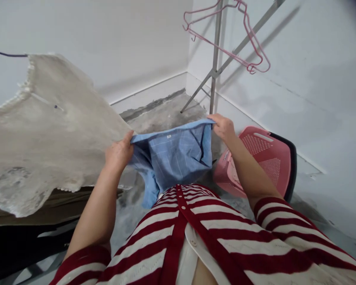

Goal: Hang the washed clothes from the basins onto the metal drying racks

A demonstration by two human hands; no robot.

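**dustbunny:** ok so what's actually being held here, and where is it?

**lintroller:** It's a blue shirt (178, 158) with thin pale checks. It's held up in the air just left of the pink basket (264, 158), and as far as I can see it isn't touching it. The left hand (118, 152) has one end of the top edge pinched, thumb over the fabric. The right hand (224, 127) grips the other end with fingers closed on it, just up and left of the basket's rim. The hands are well apart, so that edge is pulled nearly straight between them. The rest hangs loose down toward the person's red and white striped top (213, 229).

**dustbunny:** and what's around it?

**lintroller:** The basket sits tilted on the floor, with a black rim (292, 158) showing behind it. Beyond the basket, toward the corner of the room, a metal rack (215, 59) stands with pink hangers (246, 43) on it. Way off to the basket's left, past the shirt, there's a big cream cloth (47, 130) with a frayed edge draped over something. The left hand is right at its edge, but I can't tell if they touch.
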